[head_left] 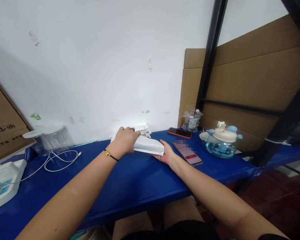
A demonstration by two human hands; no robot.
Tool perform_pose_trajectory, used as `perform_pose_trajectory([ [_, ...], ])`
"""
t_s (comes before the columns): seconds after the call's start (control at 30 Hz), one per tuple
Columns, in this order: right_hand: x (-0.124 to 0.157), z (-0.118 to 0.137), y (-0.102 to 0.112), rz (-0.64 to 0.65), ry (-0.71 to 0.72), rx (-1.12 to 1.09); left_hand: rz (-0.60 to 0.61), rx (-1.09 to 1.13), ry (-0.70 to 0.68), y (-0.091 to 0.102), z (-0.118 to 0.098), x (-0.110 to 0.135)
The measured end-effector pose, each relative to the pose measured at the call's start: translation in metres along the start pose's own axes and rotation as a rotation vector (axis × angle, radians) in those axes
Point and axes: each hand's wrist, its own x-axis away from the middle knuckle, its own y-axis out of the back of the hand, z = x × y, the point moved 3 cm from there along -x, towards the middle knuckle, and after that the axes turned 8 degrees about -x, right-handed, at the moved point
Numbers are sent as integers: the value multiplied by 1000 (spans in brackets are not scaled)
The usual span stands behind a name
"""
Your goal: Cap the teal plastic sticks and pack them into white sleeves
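A white packet (148, 145) is held at both ends on the blue table (130, 180).
The left fingers (131, 129) are curled together over the packet's far edge, with the left hand (126, 140) laid on top. The right hand (168, 155) is set against the near right end — its fingers are hidden beneath, so their state cannot be told. The packet lies mid-table, near the wall. A lit phone (187, 152) is seen just beside the right hand — a bottle (221, 141) beyond.

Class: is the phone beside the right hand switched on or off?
On: the phone shows a lit screen with a red bar.
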Motion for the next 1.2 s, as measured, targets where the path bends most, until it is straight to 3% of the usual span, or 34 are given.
perform_pose_trajectory([
  [0.23,5,1,4,-3,27,24,-69,-161,-26,46,-11,2],
  [0.5,3,-2,2,70,105,197,-141,-124,-9,52,-15,16],
  [0.67,4,-1,4,61,189,331,-54,45,56,54,1,14],
  [0.8,8,0,4,57,380,614,42,86,67,40,8,12],
  [1.03,10,29,12,-251,896,1327,220,53,126,-19,29,47],
  [1.2,7,33,14,-326,964,1576,271,34,190,-47,54,74],
])
